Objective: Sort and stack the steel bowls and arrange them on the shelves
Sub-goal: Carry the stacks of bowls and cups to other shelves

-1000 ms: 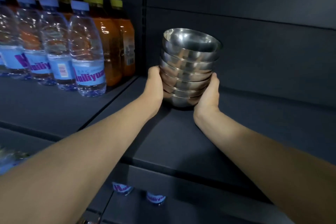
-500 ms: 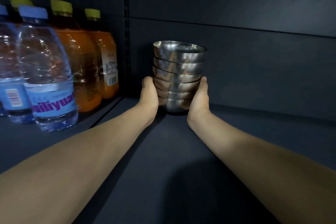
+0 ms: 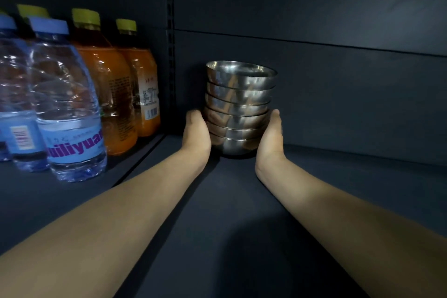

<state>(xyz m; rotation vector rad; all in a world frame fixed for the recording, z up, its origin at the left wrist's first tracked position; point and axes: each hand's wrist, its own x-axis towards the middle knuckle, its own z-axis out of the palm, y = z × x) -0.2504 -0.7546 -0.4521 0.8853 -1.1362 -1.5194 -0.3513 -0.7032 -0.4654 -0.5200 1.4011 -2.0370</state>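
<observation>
A stack of several steel bowls point(image 3: 239, 104) stands upright on the dark shelf point(image 3: 217, 225), close to the back panel. My left hand point(image 3: 196, 134) cups the lower bowls from the left side. My right hand point(image 3: 270, 139) cups them from the right side. The fingers of both hands reach round behind the stack and are hidden. The stack's bottom bowl looks to be resting on the shelf board.
Orange drink bottles point(image 3: 113, 94) with yellow caps and water bottles point(image 3: 65, 109) with blue caps fill the neighbouring shelf section on the left. A slotted upright point(image 3: 170, 31) divides the sections. The dark back panel point(image 3: 350, 92) rises right behind the bowls.
Both hands carried the stack deeper into the shelf and lower, from tilted in the air to level on the shelf board by the back panel. My view moved closer in.
</observation>
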